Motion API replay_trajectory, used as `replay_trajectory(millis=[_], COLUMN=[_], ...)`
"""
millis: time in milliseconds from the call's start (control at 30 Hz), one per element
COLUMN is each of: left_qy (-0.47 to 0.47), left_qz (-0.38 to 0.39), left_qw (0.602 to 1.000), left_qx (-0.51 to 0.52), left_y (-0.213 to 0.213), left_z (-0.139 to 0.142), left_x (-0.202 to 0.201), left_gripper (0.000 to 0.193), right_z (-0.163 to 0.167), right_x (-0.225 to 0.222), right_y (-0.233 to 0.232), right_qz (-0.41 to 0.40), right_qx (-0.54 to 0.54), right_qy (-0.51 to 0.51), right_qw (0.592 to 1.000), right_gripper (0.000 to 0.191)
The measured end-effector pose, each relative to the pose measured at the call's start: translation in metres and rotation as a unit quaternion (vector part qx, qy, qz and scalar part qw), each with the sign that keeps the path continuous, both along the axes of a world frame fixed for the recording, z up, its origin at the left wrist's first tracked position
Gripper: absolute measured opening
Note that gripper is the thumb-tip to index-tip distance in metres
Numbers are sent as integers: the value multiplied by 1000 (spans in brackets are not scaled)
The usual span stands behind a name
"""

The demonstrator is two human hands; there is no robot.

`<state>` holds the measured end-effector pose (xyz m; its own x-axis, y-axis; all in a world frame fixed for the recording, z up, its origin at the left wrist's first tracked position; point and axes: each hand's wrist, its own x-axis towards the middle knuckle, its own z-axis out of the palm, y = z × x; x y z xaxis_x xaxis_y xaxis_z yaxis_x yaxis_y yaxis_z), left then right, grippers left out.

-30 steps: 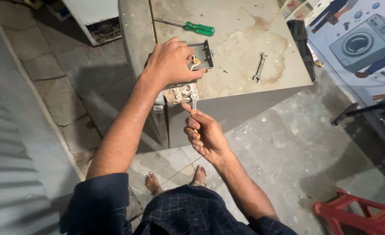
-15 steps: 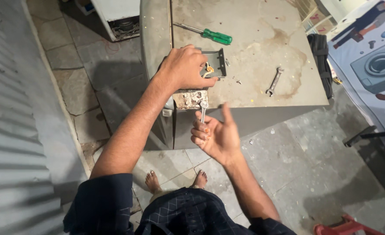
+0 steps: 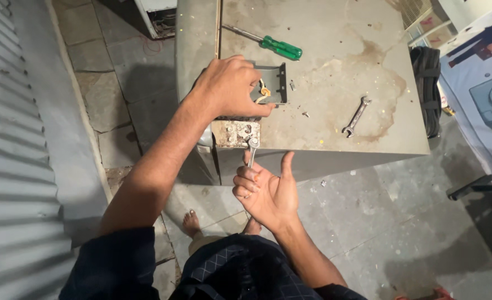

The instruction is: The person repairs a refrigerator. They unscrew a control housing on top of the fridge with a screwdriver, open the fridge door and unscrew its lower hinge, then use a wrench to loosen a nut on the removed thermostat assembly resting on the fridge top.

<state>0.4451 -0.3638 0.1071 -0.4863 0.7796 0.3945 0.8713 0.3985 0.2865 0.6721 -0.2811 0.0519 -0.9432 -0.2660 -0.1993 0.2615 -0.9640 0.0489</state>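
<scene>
Small spanner (image 3: 252, 150) upright against rusty bracket (image 3: 236, 133)

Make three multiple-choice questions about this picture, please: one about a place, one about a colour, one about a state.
1. Where does the loose spanner lie?
A. on the metal cabinet top
B. on the floor
C. in the left hand

2. What colour is the screwdriver handle?
A. red
B. green
C. yellow

3. How does the right hand hold the small spanner?
A. in a shut fist
B. not at all
C. with bent fingers, thumb stretched out

Answers:
1 A: it rests on the stained top, right of the left hand.
2 B: the handle is plainly green.
3 C: the fingers curl on the shaft while the thumb points up.
</scene>
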Motion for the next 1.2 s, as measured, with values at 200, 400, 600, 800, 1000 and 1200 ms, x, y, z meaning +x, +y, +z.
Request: replay_trajectory(millis=[200, 400, 600, 800, 1000, 1200], left_qy=[-2, -3, 4, 26, 16, 25], left_qz=[4, -16, -30, -27, -44, -49], left_qw=[1000, 1000, 999, 999, 999, 998], left_qx=[-4, 19, 12, 10, 1, 19], left_y=[-1, -4, -8, -11, -13, -10], left_z=[3, 1, -3, -4, -10, -8], left_x=[2, -3, -12, -13, -16, -15], left_gripper=[57, 55, 54, 54, 53, 55], right_z=[3, 3, -1, -1, 0, 4], right_x=[-7, -11, -16, -20, -22, -17], right_y=[8, 18, 23, 25, 31, 26], right_qz=[54, 93, 116, 133, 146, 116], right_qx=[-11, 46, 94, 121, 142, 114], right_qy=[12, 18, 10, 4, 7, 12], right_qw=[998, 994, 989, 984, 979, 987], right_gripper=[90, 85, 83, 80, 82, 81])
